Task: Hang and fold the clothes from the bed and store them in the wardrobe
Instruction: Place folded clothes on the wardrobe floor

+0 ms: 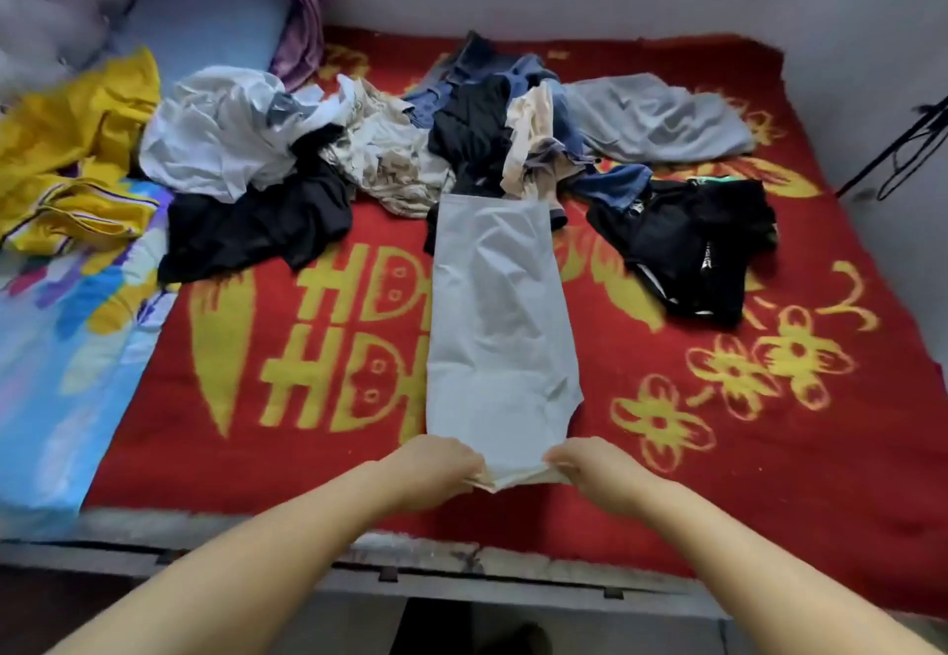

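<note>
A pale grey garment (497,315) lies folded into a long narrow strip on the red blanket (718,475), running from the clothes pile toward me. My left hand (436,464) grips its near left corner and my right hand (590,467) grips its near right corner, lifting the near edge slightly. Behind it a pile of unfolded clothes (390,141) stretches across the bed: white, black, beige, blue and grey pieces. A black garment (692,249) with white trim lies apart at the right.
A yellow garment (77,141) lies at far left on a blue patterned sheet (61,346). A blue pillow (205,18) sits at the back left by a purple curtain (302,2). The bed's grey front edge (461,582) runs below my arms. Black cables (913,146) hang at right.
</note>
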The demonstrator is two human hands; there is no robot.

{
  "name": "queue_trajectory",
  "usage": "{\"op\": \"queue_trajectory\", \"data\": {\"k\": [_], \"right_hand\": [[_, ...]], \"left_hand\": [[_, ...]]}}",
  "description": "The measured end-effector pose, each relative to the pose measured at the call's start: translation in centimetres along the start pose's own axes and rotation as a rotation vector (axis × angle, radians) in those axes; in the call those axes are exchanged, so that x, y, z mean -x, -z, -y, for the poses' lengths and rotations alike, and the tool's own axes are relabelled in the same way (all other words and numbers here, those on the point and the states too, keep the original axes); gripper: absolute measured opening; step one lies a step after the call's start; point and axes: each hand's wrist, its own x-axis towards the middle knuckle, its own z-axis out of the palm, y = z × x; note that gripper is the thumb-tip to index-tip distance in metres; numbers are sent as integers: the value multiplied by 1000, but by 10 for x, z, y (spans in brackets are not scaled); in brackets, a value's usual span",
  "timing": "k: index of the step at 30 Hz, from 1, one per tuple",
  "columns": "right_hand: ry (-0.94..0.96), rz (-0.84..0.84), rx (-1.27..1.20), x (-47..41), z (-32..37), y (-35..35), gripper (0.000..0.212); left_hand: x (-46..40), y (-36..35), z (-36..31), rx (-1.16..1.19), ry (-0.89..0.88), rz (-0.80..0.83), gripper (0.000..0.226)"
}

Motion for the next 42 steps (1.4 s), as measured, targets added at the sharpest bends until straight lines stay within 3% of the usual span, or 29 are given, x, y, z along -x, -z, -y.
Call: {"op": "queue_trajectory", "data": {"k": [4, 8, 11, 15, 18, 21, 23, 26, 28, 30, 33, 35, 38, 42], "right_hand": [[-1, 132, 19, 24, -5, -64, 43], [38, 192, 30, 54, -3, -98, 39], [63, 250, 4, 68, 0, -106, 24], [66, 305, -53, 70, 5, -100, 41], [7, 297, -125, 54, 0, -80, 33], [-76, 211, -136, 9, -13, -51, 25], [-112, 65, -118, -29, -19, -32, 24], [-210, -361, -189, -83, -30, -21, 40], [-197, -525, -194, -104, -32, -32, 47], [-93, -437, -86, -110, -31, -63, 53], [-23, -27, 155, -96, -26, -123, 76], [-44, 135, 264, -86, -32, -150, 91], [-116, 203, 325, -88, -44, -159, 98], [-103, 298, 290, -105, -54, -149, 97]], "left_hand": [[16, -81, -25, 21, -8, 98, 15], [33, -119, -54, 89, 10, 180, 20], [43, -124, -68, 210, 50, 269, 29], [44, -113, -70, 344, 124, 324, 21], [35, -88, -59, 434, 173, 305, 14], [4, -58, -30, 501, 249, 232, 14], [-25, -40, -2, 481, 327, 112, 23], [-68, -25, 44, 177, 476, -182, 36], [-86, -35, 62, -16, 518, -270, 60], [-92, -65, 61, -81, 448, -233, 73], [-76, -127, 39, -36, 338, -53, 83], [-64, -162, 27, 4, 356, 45, 95], [-65, -183, 29, 0, 422, 90, 110], [-81, -173, 51, 145, 411, -13, 114]]}}
